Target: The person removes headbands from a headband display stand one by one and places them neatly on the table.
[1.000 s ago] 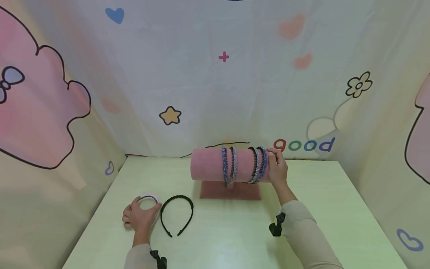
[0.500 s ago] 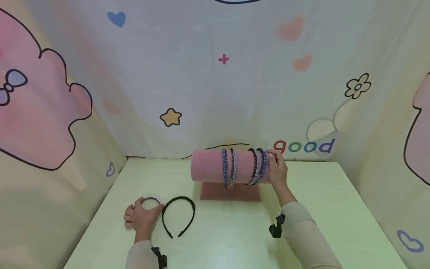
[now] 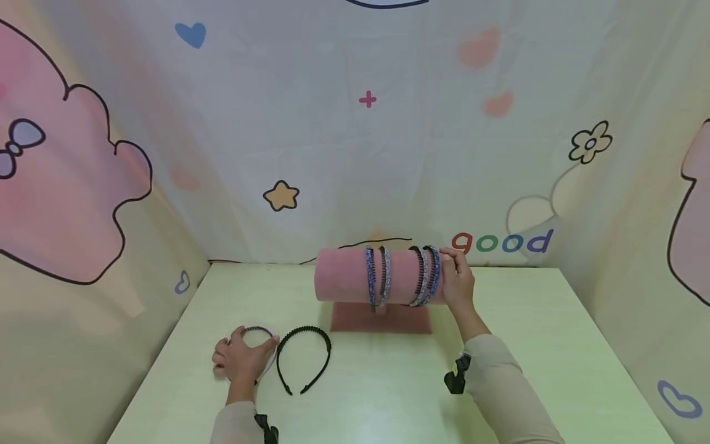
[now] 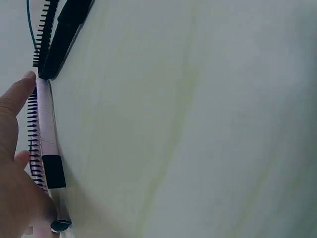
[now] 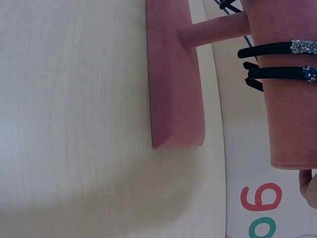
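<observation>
My left hand (image 3: 241, 361) spans a lilac-white headband (image 4: 45, 119) with toothed inner edge, low on the left of the table. The thumb lies along its right side and the fingers on its left, hiding part of it. A black headband (image 3: 330, 348) lies flat beside it; the two touch in the left wrist view. My right hand (image 3: 458, 283) grips the right end of a pink roll-shaped headband stand (image 3: 344, 274). On its roll hang a blue glitter headband (image 3: 370, 277) and a silver one (image 3: 386, 277) mid-length, with another silver-and-blue pair (image 3: 434, 274) near my right hand.
The stand's flat pink base (image 3: 355, 319) rests on the pale table (image 3: 388, 382) near its back edge. Behind and beside the table hangs a printed cloth (image 3: 333, 142) with hearts, a star and the word "good".
My left hand has slid right across the table with the lilac headband, and the black headband has shifted right as well. My right hand and the stand stay in place.
</observation>
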Action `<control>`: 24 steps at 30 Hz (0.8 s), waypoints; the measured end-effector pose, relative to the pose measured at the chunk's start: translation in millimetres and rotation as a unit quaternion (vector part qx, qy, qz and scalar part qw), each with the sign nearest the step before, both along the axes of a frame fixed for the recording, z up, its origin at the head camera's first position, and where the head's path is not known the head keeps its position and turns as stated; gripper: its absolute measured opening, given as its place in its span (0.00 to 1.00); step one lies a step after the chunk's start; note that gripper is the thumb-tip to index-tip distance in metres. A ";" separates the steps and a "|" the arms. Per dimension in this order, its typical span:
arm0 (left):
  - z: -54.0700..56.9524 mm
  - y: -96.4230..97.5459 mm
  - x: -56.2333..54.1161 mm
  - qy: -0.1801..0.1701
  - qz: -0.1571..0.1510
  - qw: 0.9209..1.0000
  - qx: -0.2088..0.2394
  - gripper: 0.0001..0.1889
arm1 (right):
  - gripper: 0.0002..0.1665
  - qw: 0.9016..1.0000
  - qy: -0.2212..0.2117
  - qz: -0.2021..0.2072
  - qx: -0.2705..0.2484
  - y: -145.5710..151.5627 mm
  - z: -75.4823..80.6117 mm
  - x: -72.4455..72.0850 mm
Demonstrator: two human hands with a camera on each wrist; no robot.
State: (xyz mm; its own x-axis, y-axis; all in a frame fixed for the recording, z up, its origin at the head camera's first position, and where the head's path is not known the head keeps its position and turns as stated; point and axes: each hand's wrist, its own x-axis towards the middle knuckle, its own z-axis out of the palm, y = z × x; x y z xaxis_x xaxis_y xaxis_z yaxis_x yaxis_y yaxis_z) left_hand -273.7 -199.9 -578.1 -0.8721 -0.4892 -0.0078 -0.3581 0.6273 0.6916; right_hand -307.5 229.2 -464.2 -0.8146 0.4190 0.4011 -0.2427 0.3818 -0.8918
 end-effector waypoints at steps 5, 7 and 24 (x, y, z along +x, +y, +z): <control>3.7 3.5 -2.2 0.002 -0.007 1.000 -0.018 0.49 | 0.19 1.000 0.001 0.001 -0.005 -3.9 1.9 -1.7; 4.9 3.3 -1.1 0.002 -0.008 1.000 -0.021 0.49 | 0.19 1.000 -0.004 0.001 -0.008 -5.7 1.0 -1.7; 28.0 24.1 2.8 0.084 -0.023 0.996 0.010 0.40 | 0.20 0.999 -0.039 -0.002 0.001 1.4 0.7 1.1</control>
State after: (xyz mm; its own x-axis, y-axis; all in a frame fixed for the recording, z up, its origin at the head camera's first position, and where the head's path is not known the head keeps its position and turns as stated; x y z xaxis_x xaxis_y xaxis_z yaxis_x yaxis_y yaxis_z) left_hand -270.8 -175.8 -550.1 -0.8839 -0.4491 0.1305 -0.2068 0.6255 0.7523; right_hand -306.4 230.6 -463.5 -0.8418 0.4216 0.3370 -0.1704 0.3849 -0.9071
